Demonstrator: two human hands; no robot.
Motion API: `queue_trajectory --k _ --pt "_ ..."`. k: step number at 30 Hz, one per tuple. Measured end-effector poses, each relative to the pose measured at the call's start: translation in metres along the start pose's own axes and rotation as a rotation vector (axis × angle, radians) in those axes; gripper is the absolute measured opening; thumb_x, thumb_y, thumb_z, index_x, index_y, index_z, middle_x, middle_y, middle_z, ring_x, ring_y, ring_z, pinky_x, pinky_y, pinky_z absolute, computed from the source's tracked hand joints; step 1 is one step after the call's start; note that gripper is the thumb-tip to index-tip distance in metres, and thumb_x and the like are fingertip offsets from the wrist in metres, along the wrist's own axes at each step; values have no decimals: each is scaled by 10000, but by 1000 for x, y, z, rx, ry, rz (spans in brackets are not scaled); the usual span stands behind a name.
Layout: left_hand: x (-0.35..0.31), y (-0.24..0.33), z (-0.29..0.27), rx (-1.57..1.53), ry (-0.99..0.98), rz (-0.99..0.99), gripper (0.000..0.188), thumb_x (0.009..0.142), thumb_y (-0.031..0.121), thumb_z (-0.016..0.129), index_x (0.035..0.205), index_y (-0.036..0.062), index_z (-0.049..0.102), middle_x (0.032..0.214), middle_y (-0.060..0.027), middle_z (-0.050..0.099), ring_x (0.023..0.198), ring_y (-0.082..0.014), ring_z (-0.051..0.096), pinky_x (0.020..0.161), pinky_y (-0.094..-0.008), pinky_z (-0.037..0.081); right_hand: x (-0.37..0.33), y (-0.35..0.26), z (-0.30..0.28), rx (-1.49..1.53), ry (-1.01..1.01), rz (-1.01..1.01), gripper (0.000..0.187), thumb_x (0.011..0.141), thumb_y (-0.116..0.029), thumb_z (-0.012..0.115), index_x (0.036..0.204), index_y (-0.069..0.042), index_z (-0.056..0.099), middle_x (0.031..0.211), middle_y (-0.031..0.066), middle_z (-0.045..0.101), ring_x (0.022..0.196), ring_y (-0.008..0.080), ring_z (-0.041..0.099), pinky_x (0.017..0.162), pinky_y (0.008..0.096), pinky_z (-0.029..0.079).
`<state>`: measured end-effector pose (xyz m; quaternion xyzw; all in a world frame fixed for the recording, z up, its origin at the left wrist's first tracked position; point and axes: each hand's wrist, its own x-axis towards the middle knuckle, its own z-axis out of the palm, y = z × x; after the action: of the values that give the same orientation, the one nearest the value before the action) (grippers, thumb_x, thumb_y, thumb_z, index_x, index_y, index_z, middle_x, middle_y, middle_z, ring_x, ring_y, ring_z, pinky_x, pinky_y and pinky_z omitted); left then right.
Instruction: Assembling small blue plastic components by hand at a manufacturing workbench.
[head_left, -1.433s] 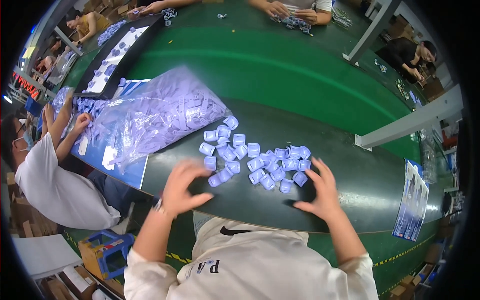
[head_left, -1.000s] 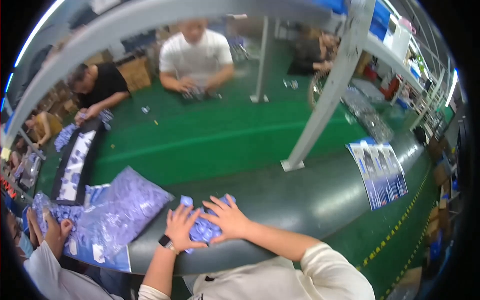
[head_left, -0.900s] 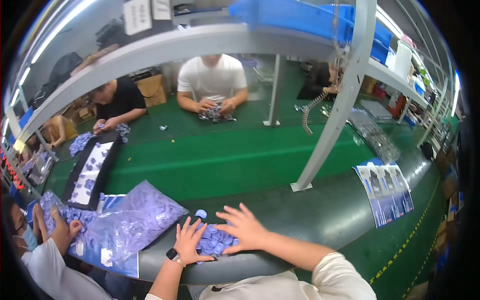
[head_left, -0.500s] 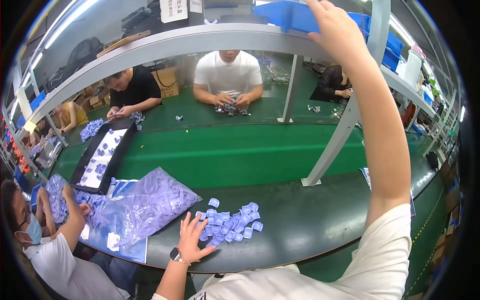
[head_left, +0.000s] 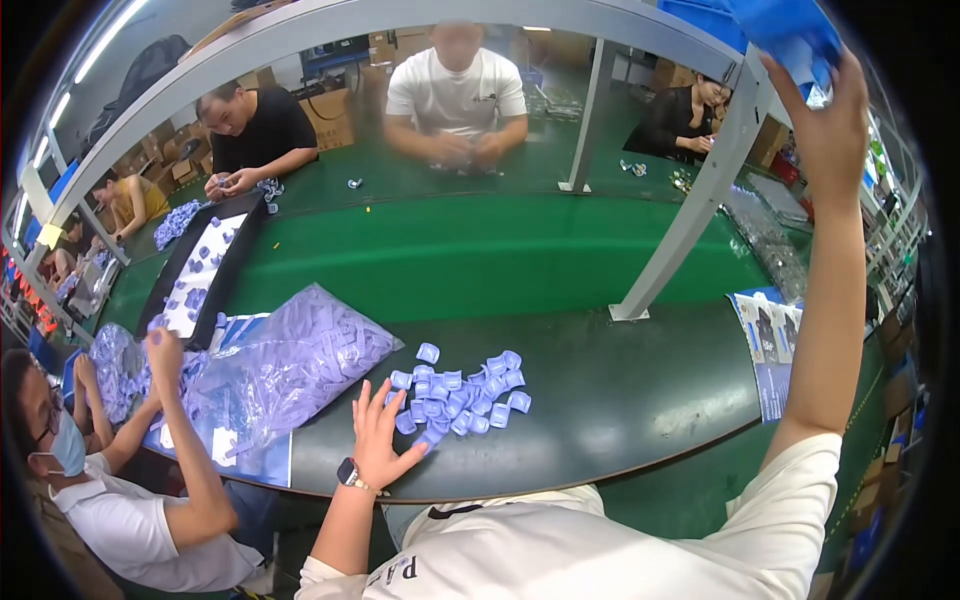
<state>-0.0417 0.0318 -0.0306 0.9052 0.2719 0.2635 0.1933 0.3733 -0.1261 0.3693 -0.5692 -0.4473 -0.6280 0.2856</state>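
My left hand [head_left: 378, 442] lies on the dark worktop with its fingers spread. Its fingertips touch the near left side of a heap of small lavender plastic pieces [head_left: 465, 397], curved like little caps. My right hand [head_left: 835, 120] is raised high at the upper right, its fingers gripping a blue plastic bin [head_left: 785, 30]. The bin is tilted beside the shelf post, partly cut off by the picture's edge, and something pale blue shows at its lower side. A large clear bag [head_left: 310, 370] of lavender strap-like parts lies left of the heap.
A grey shelf frame [head_left: 420, 22] spans the table, its slanting post [head_left: 680, 200] at the right. A black tray [head_left: 150, 300] with lavender parts stands at the left. Printed sheets [head_left: 770, 345] lie right. A masked co-worker [head_left: 150, 510] sits left; several others work across the green table.
My right hand has moved right along the shelf and now grips the blue bin off at the upper right. The view has tilted down. My left hand stays by the heap.
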Motion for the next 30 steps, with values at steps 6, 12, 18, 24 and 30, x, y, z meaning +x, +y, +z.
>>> queue_trajectory --k 6,12,18,24,30 --pt "7 18 -7 3 174 68 722 712 286 719 1336 55 439 1430 -194 381 1341 -477 274 1065 -557 257 -96 47 -41 445 9 65 411 775 -143 767 1089 41 574 1092 148 645 1048 298 620 928 384 477" --pt "-13 38 12 -108 196 127 363 748 194 668 1090 74 649 1256 -149 557 1225 -380 459 1016 -474 348 -140 66 -84 296 -212 -269 292 841 -4 627 1097 21 488 1132 182 595 1054 342 617 967 485 485" --pt "-41 45 25 -118 189 45 417 724 214 713 1110 78 637 1250 -147 550 1189 -359 477 1009 -471 357 -202 80 -108 447 -64 -386 333 885 -59 596 1083 -26 330 1066 203 505 1016 422 600 957 661 427" --pt "-35 26 30 115 189 -92 896 590 364 842 1348 100 444 1448 -222 299 1355 -466 233 1069 -578 251 -239 39 -110 516 -196 -401 238 910 -161 551 1066 -102 380 1033 160 476 1002 366 581 973 655 413" --pt "-17 15 19 179 42 -206 1132 519 486 859 1445 114 324 1512 -237 174 1379 -498 137 1076 -632 178 -274 20 -112 713 -497 -275 236 746 -141 635 911 -90 473 912 129 508 949 326 581 1009 649 363"
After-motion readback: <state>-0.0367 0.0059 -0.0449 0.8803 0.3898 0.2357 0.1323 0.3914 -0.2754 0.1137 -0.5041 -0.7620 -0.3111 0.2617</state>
